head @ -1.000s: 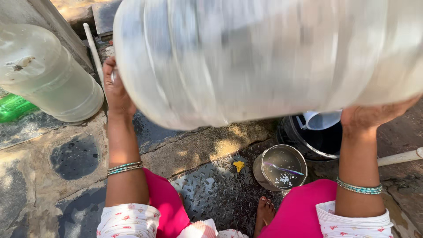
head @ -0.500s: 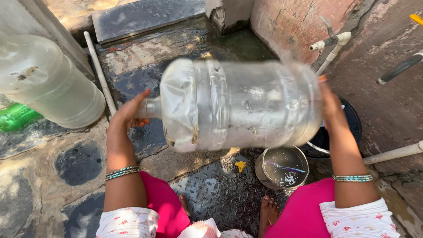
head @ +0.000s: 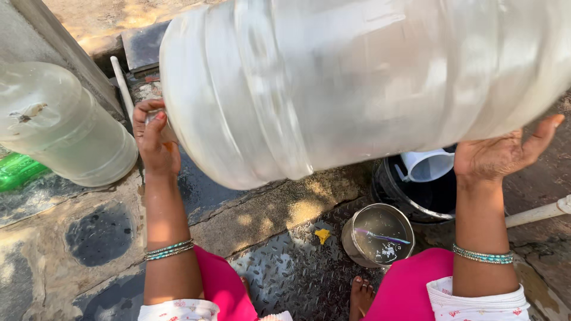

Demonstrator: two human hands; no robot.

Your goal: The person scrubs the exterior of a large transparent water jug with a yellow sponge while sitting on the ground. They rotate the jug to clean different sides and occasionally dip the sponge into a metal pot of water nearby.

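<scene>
Harsh sunlight, dappled shadows, motion blur

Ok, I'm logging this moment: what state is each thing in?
Big jug: lifted, on its side, blurred.
Left hand: at the jug's neck end.
Right hand: open under the jug's base.
Second jug: lying on the ground.
Steel pot: upright, open, wet.
</scene>
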